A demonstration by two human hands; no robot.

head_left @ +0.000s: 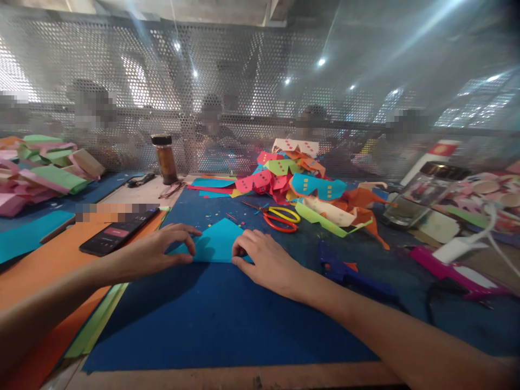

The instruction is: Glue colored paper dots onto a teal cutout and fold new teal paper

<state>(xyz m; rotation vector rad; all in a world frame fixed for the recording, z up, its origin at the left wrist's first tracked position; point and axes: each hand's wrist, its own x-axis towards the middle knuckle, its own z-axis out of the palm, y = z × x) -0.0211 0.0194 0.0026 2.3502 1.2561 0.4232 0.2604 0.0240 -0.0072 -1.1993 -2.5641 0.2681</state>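
A folded sheet of bright blue paper (221,241) lies flat on the dark blue mat, with a pointed peak at its far side and a straight near edge. My left hand (176,246) holds its left corner between thumb and fingers. At the right corner, the curled fingers and thumb of my right hand (260,257) grip the paper, covering that corner. Just beyond my right hand lie scissors (280,219) with red and yellow handles. A blue glue gun (353,276) rests to the right of my right wrist.
Behind the scissors is a heap of colourful folded paper cutouts (280,176). A phone (122,230) lies on orange paper (44,271) at left. A dark-lidded bottle (164,160), glass jar (424,195) and magenta tool (459,273) stand or lie around. A perforated metal screen (252,70) rises behind.
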